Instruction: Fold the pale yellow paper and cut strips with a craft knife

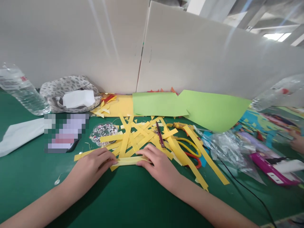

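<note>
Both hands are lying flat on the green table, pressing on one yellow paper strip that is stretching between them at the near edge of the paper pile. The left hand is pinning the strip's left end under its curled fingertips; the right hand is pressing the right end, fingers bent down onto it. Neither hand is wrapping around the strip, they are only bearing down on it.

Just beyond, a heap of loose yellow strips is criss-crossing the table, with a dark pen lying on top. To the right of the heap, scissors with yellow and red handles are partly covered by strips. A small clear dish of googly eyes is sitting to the left of the heap. Farther back, a yellow sheet and light green sheets are leaning toward the grey partition. A water bottle is lying at the far left, a spotted pouch beside it. On the right, crumpled clear plastic and a magenta tool are resting, and another person's hand is showing at the edge.
</note>
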Available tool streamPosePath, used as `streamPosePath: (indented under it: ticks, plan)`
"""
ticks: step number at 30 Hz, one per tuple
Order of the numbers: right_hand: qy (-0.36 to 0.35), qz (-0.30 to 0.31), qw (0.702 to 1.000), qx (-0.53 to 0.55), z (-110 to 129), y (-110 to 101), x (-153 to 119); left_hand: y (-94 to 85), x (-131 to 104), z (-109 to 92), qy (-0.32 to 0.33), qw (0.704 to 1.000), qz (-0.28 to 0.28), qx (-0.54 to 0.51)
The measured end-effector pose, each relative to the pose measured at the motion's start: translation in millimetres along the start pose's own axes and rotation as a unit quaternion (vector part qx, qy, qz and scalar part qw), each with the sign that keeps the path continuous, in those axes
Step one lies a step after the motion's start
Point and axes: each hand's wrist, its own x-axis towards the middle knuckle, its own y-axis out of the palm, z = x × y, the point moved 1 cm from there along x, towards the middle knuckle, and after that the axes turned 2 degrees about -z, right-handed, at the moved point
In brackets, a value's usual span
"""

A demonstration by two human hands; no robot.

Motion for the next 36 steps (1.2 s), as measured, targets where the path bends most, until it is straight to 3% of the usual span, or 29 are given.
streamPosePath:
  ticks: [11,24,36]
  plan:
    - [0.025,0.002,1.0,0.012,-2,0,-1,-6.7,-1,-1,-0.022,0.997,0.013,-0.075]
    - [-0.039,-0.05,0.998,-0.028,2,-1,0,-2.2,-7,5,0.098,0.993,-0.055,-0.044]
    - [-0.039,-0.041,0.997,0.049,0,0,0,-17.9,-2,15,0.127,0.99,0.005,-0.06]
